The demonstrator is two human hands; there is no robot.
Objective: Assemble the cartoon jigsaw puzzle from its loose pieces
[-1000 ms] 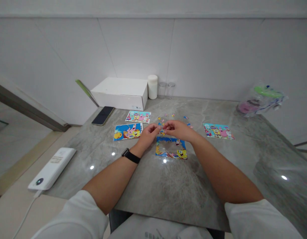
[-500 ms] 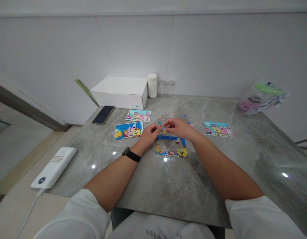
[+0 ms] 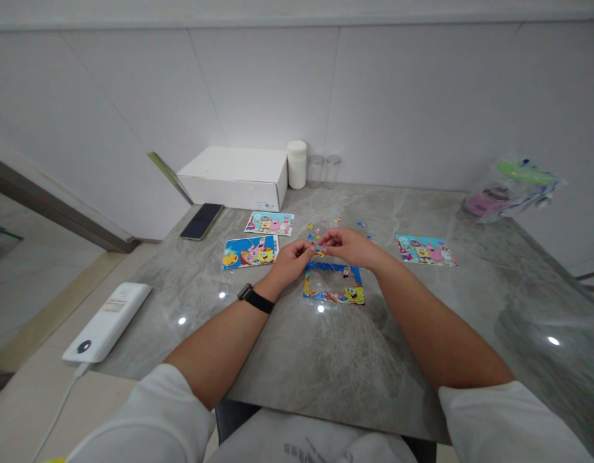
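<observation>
Both hands meet over the far edge of a partly filled cartoon puzzle frame (image 3: pixel 333 283) on the grey stone table (image 3: pixel 326 360). My left hand (image 3: pixel 291 260), with a black watch on its wrist, has its fingers pinched together. My right hand (image 3: pixel 348 245) is also pinched, fingertips close to the left hand's. What they hold is too small to name. Several loose puzzle pieces (image 3: pixel 321 229) lie just beyond the hands.
Three cartoon picture cards lie around: one at left (image 3: pixel 249 251), one behind it (image 3: pixel 269 223), one at right (image 3: pixel 425 250). A phone (image 3: pixel 201 221), white box (image 3: pixel 235 177), white jar (image 3: pixel 296 164), two clear jars (image 3: pixel 324 170), a plastic bag (image 3: pixel 512 189) and a white power bank (image 3: pixel 105 323) stand about.
The hands stay pinched together above the puzzle frame, with only slight finger movement. The camera has shifted a little.
</observation>
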